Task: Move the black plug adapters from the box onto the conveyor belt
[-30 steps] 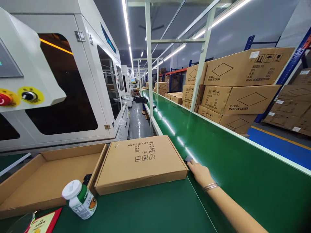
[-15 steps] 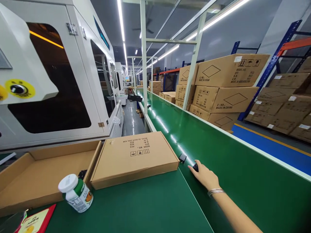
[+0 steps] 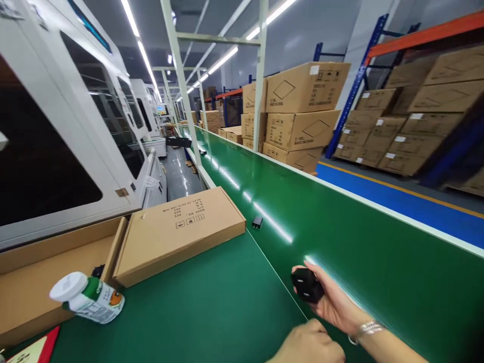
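My right hand [image 3: 333, 302] is closed around a black plug adapter [image 3: 307, 285], held above the near edge of the green conveyor belt [image 3: 363, 242]. Two small bright metal marks show on its dark face; whether it is one piece or two I cannot tell. Just below, my left hand [image 3: 312, 343] comes in at the bottom edge, fingers curled, somewhat blurred. Its fingertips are hidden, so anything inside cannot be seen. Another small black adapter [image 3: 257, 222] lies on the belt beside the corner of a closed cardboard box [image 3: 181, 232].
On the green tabletop [image 3: 189, 307] stand a white and green bottle [image 3: 88, 297] and an open cardboard tray [image 3: 45, 262]. A red-edged packet [image 3: 41, 348] lies at lower left. White machines [image 3: 124, 166] line the left; stacked cartons [image 3: 302, 126] stand beyond the belt.
My right hand has lifted the black adapter off the belt, drawn it nearer and turned it up. My left hand has come into view below. The whole view has swung to the right.
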A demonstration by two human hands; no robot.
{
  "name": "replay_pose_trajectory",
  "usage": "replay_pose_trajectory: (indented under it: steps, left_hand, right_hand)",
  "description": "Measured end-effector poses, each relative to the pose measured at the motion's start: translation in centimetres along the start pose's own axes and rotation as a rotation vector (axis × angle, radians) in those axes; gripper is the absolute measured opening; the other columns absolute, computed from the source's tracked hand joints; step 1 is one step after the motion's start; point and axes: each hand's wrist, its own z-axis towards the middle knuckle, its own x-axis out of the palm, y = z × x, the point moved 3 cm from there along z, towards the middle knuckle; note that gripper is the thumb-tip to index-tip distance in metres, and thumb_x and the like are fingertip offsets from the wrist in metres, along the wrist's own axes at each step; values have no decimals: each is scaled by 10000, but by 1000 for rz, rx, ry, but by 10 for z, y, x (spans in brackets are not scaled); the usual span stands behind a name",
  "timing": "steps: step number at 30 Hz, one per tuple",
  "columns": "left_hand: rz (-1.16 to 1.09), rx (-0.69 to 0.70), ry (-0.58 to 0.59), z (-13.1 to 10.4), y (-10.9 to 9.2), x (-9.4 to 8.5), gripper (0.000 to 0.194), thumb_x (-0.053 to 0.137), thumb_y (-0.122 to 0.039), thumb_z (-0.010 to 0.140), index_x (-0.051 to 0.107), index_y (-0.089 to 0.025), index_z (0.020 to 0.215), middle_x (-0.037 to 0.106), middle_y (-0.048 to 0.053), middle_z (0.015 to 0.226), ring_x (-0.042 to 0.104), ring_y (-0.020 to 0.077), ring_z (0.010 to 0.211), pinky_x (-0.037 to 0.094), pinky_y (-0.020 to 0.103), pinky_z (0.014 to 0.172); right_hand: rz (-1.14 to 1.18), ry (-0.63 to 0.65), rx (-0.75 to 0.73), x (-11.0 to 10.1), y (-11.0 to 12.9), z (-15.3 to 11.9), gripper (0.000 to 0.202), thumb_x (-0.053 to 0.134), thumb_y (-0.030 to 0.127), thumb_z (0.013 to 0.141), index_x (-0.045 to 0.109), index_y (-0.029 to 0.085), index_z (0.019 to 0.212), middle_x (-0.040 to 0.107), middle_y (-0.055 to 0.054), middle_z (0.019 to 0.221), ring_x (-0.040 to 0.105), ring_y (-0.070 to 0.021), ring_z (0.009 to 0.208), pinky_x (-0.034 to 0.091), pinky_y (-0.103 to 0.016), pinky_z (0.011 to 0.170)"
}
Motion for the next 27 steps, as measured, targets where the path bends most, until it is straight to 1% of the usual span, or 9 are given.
replay_pose_trajectory:
  steps: [2,3,7,10,12,18,21,23,27]
  left_hand:
    - [59,25,-31,-6,-7,-12,39,557,-176,791,577,-181,758,650,58,784,576,185,819,493,301,796]
    - [73,53,-30,-9,-12,-19,21,560,-176,788,570,-180,769,648,47,803,570,175,814,488,290,795]
    - [200,18,-57,-20,-24,-45,154,471,-129,851,511,-172,709,596,36,741,548,158,776,490,261,730]
    - [307,26,-92,-23,-31,-53,157,440,-104,865,513,-172,743,579,41,755,551,168,806,504,278,750]
    - [378,37,-113,-24,-34,-54,137,445,-90,859,519,-172,777,574,41,763,559,176,830,511,294,777]
    - [558,72,-134,-24,-36,-57,158,428,-98,888,522,-182,792,580,40,771,587,179,853,521,301,796]
    - [581,67,-111,-24,-37,-56,149,444,-63,868,534,-167,811,589,50,778,597,189,855,522,299,783]
    - [597,55,-100,-24,-39,-53,162,449,-19,846,541,-153,852,599,61,804,601,198,867,520,299,771]
    - [624,20,-98,-27,-44,-49,203,438,13,839,539,-146,913,608,68,839,601,209,895,514,309,774]
  right_hand:
    - [249,52,80,-5,-16,-41,329,546,487,848,549,180,965,620,-10,689,503,-64,399,368,-139,339]
    - [315,69,85,-8,-20,-60,307,541,479,856,545,184,941,598,9,653,475,-51,371,342,-125,326]
    - [424,163,-8,-14,-19,-124,324,501,522,869,526,198,869,519,43,568,397,-33,327,309,-115,321]
    - [501,191,-80,-16,-16,-161,368,461,565,869,507,203,824,463,46,527,403,-46,356,317,-121,343]
    - [558,191,-82,-16,-20,-180,371,425,567,880,500,207,829,443,48,532,389,-43,363,315,-122,355]
    - [633,131,-37,-7,-40,-216,372,481,579,840,509,209,823,430,46,534,380,-41,392,313,-117,379]
    - [610,83,-52,-2,-46,-228,382,535,576,817,529,194,817,474,28,554,430,-49,452,382,-120,446]
    - [628,97,-50,1,-52,-233,381,538,572,822,532,191,819,494,20,570,446,-52,462,376,-116,438]
    - [730,196,-28,5,-72,-237,356,453,543,888,534,200,844,500,24,590,404,-37,394,267,-104,342]
